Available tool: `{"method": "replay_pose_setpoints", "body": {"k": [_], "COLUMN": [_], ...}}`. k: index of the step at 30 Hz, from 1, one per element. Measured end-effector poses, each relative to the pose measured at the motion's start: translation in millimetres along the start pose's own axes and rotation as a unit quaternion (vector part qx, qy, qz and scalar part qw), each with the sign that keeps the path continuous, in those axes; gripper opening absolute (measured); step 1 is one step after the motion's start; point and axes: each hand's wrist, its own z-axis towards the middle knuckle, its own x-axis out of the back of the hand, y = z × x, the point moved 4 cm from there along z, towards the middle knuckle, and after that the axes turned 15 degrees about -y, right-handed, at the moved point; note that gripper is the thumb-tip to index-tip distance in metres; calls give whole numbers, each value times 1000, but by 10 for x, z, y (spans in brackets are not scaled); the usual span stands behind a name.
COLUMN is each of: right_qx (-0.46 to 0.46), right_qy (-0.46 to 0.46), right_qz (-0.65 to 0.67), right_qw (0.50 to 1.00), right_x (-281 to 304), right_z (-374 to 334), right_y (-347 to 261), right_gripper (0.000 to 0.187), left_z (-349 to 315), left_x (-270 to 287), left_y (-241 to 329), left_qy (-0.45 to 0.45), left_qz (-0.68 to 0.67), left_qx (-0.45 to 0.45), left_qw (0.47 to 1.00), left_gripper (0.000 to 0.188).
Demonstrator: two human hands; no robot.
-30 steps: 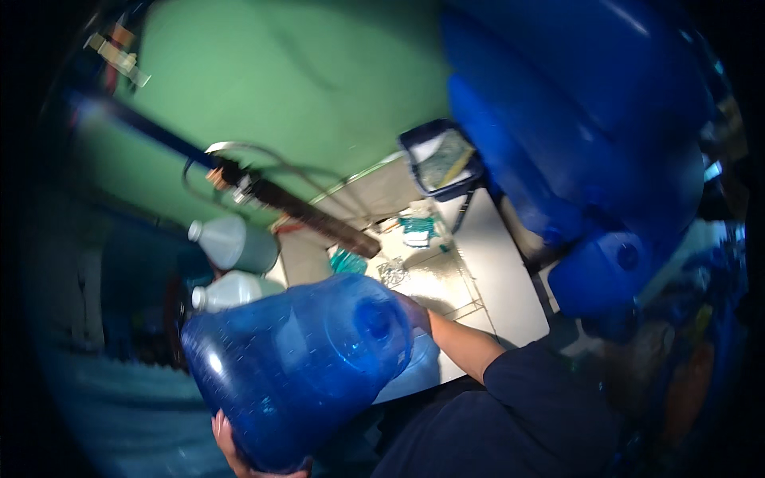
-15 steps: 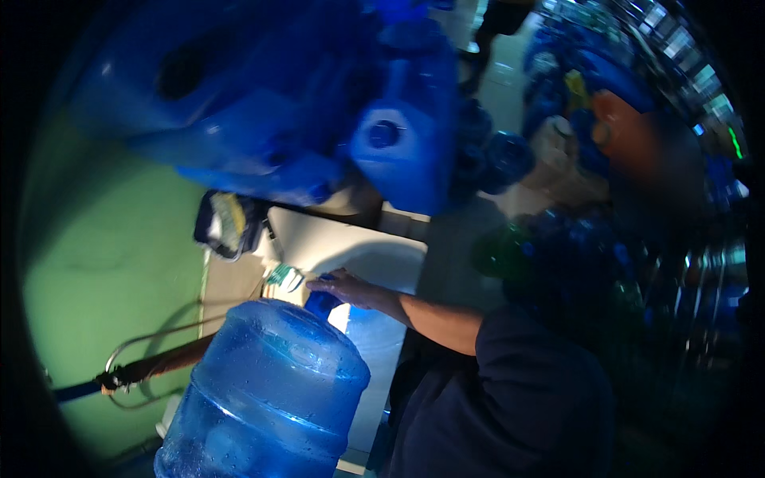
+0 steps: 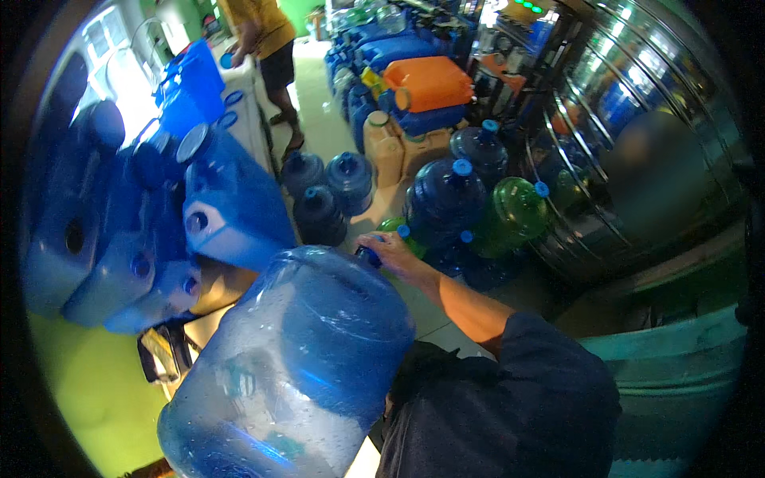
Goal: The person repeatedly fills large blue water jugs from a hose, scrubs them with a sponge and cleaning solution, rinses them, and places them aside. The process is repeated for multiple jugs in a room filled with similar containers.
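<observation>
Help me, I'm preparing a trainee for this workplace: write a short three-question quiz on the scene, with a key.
1. Multiple choice: which part of the large blue bottle is the right hand on?
a) the base
b) the neck
c) the middle of the side

2. True or false: the large green bottle has a blue cap.

3. Fill in the colour: the person in the background wears a ____ shirt.

Key: 1. b; 2. true; 3. yellow.
</observation>
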Motion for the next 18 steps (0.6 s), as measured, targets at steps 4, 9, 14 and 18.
{"method": "replay_pose_setpoints", "body": {"k": [4, 9, 14, 18], "right_qx": [109, 286, 302, 286], "right_qy": [88, 322, 439, 415], "right_qz": [-23, -484, -521, -654], "right_qw": [990, 762, 667, 565], "right_x": [666, 1674, 2395, 2516], "right_z": [-443, -1594, -2645, -2613], "right_y": [-388, -2143, -3841, -4469], "right_gripper": [25, 27, 32, 33], "left_z": [289, 692, 999, 1102], "left_x": [-489, -1258, -2158, -2606], "left_y": [206, 571, 795, 585], "left_qy": [-108, -271, -419, -468], "left_qz": [-65, -127, -40, 74], "left_qx": [-73, -155, -180, -128], "left_qw": [989, 941, 889, 871], "left_gripper": [99, 100, 96, 85]}}
